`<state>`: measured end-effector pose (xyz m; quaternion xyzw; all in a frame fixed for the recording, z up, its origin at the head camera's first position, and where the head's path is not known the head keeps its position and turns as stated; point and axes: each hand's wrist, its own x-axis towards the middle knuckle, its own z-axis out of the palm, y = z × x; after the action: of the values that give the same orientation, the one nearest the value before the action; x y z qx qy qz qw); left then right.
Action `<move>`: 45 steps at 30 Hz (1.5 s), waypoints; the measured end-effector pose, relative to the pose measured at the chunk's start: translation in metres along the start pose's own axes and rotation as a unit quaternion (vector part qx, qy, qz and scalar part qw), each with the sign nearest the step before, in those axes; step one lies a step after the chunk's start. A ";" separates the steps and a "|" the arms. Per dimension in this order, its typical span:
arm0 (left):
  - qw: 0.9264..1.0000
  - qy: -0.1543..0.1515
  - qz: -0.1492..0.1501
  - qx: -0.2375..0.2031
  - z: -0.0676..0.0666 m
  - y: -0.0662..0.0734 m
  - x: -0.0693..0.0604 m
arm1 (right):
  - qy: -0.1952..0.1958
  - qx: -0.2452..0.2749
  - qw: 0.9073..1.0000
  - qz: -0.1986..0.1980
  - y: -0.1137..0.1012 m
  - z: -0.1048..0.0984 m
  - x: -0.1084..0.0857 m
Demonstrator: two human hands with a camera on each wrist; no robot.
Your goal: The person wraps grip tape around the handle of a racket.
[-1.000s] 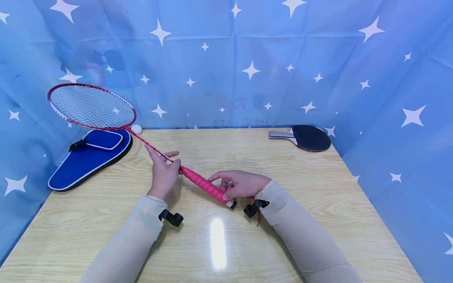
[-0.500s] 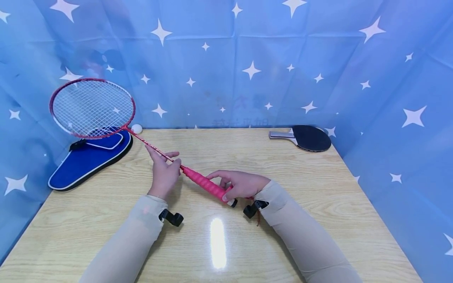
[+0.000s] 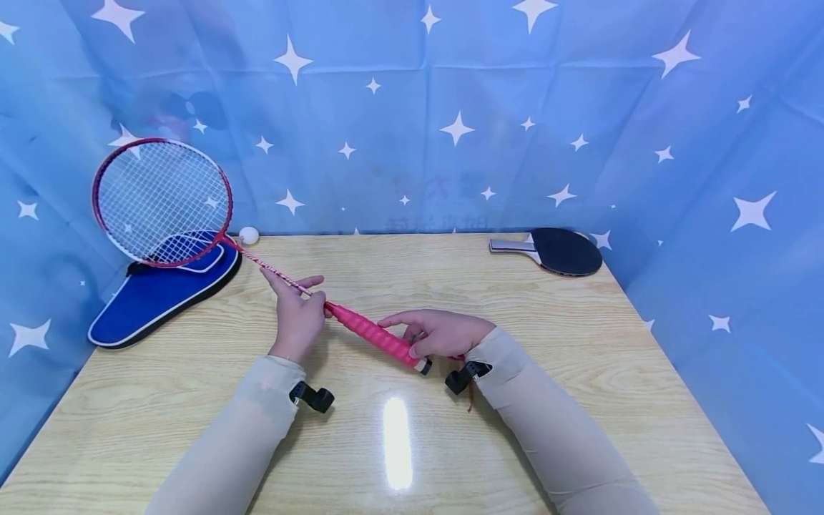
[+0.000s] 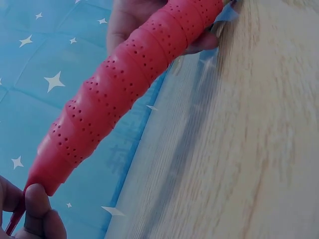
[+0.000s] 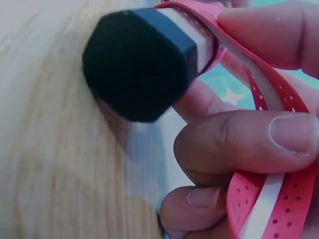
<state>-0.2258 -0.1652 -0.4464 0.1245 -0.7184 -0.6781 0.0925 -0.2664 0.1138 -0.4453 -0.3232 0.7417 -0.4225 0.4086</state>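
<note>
A red badminton racket point(image 3: 376, 335) hangs slantwise above the table, head up at the left, butt toward the right. In the head view my left hand point(image 3: 299, 322) pinches its shaft just above the handle. Pink perforated grip tape point(image 4: 109, 89) winds round the handle in overlapping turns. At the butt end, my right hand point(image 3: 450, 333) holds the loose strip of tape point(image 5: 294, 199) between curled fingers, with the thumb against the handle. The black butt cap point(image 5: 134, 64) shows in the right wrist view, beside a narrow pale band that the tape leaves bare.
A blue paddle case point(image 3: 161, 293) lies at the back left, partly behind the racket's strings. Near it sits a white ball point(image 3: 249, 235). A black table tennis bat point(image 3: 566, 252) lies at the back right. A starry blue curtain point(image 3: 399, 164) borders the wooden table point(image 3: 322, 458).
The racket has turned about its shaft, so its head now faces the camera more and its lower rim sits lower. Both hands stay nearly in place.
</note>
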 end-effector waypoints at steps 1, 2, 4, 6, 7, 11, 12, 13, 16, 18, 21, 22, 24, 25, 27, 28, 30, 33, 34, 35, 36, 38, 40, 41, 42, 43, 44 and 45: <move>1.000 -0.001 -0.002 0.001 0.000 0.000 0.000 | -0.002 0.005 1.000 -0.002 0.000 0.000 0.000; 1.000 -0.002 -0.004 0.003 -0.001 -0.001 0.001 | -0.003 0.007 1.000 -0.002 0.000 -0.001 0.000; 1.000 -0.004 -0.008 0.003 -0.002 -0.002 0.002 | -0.004 0.007 1.000 -0.002 0.000 -0.001 0.000; 1.000 -0.004 -0.010 0.003 -0.002 -0.002 0.002 | -0.002 0.002 1.000 -0.001 -0.001 0.000 0.000; 1.000 -0.001 -0.010 0.003 -0.002 -0.003 0.002 | 0.001 -0.003 1.000 -0.001 -0.001 0.000 0.000; 1.000 0.017 -0.008 0.015 -0.001 -0.003 0.002 | 0.018 -0.025 1.000 0.002 -0.002 0.002 0.001; 1.000 0.023 -0.005 0.020 0.000 -0.003 0.002 | 0.022 -0.028 0.999 0.002 -0.002 0.003 0.001; 0.999 0.027 -0.003 0.024 0.000 -0.003 0.002 | 0.025 -0.032 0.999 0.002 -0.002 0.003 0.001; 0.999 0.036 -0.001 0.031 0.001 -0.004 0.001 | 0.031 -0.039 0.999 0.004 -0.002 0.003 0.001; 0.999 0.037 -0.001 0.034 0.001 -0.004 0.001 | 0.032 -0.043 0.999 0.005 -0.002 0.003 0.001; 0.999 0.035 -0.005 0.040 0.001 -0.004 0.001 | 0.030 -0.049 0.998 0.003 -0.002 0.003 0.000; 0.999 0.033 -0.006 0.041 0.001 -0.004 0.001 | 0.027 -0.048 0.998 0.001 -0.002 0.003 0.000; 0.998 0.029 -0.004 0.047 0.001 -0.004 0.001 | 0.019 -0.041 0.999 -0.004 -0.002 0.002 0.000; 0.998 0.027 -0.003 0.050 0.001 -0.004 0.001 | 0.015 -0.034 0.999 -0.004 -0.001 0.002 0.001; 0.998 0.025 -0.002 0.054 0.001 -0.004 0.000 | 0.008 -0.023 1.000 -0.003 0.000 0.002 0.001; 0.998 0.025 -0.002 0.054 0.001 -0.004 0.000 | 0.006 -0.016 1.000 -0.001 0.000 0.002 0.001; 0.998 0.025 0.000 0.054 0.000 -0.004 0.000 | 0.003 -0.004 1.000 0.003 0.000 0.002 0.002; 0.999 0.021 0.001 0.031 0.000 -0.003 0.000 | 0.000 -0.006 1.000 0.006 0.000 0.002 0.002; 1.000 0.020 0.001 0.024 0.000 -0.003 0.000 | -0.003 -0.008 1.000 0.005 -0.001 0.003 0.002; 1.000 0.018 0.002 0.017 0.000 -0.003 0.000 | -0.005 -0.013 1.000 0.005 -0.001 0.003 0.002; 1.000 0.018 0.003 0.014 0.000 -0.003 0.000 | -0.007 -0.017 1.000 0.006 -0.002 0.004 0.002; 1.000 0.018 0.004 0.017 0.000 -0.003 0.000 | -0.007 -0.026 1.000 0.006 -0.003 0.005 0.002; 0.999 0.021 0.007 0.034 0.001 -0.003 0.000 | 0.000 -0.035 0.999 0.009 -0.003 0.005 0.002; 0.999 0.022 0.008 0.042 0.001 -0.003 0.000 | 0.008 -0.040 0.999 0.010 -0.003 0.006 0.002; 0.999 0.022 0.008 0.049 0.001 -0.003 0.000 | 0.015 -0.044 0.999 0.012 -0.003 0.006 0.001; 0.998 0.021 0.006 0.051 0.001 -0.003 0.000 | 0.021 -0.048 0.999 0.013 -0.003 0.006 0.001; 0.999 0.019 0.005 0.049 0.001 -0.003 0.000 | 0.027 -0.050 0.998 0.014 -0.003 0.006 0.001; 0.999 0.017 0.002 0.046 0.001 -0.003 0.001 | 0.030 -0.052 0.998 0.015 -0.002 0.006 0.001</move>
<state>-0.2265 -0.1650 -0.4492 0.1384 -0.7472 -0.6422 0.1002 -0.2616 0.1095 -0.4453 -0.3197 0.7798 -0.3863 0.3748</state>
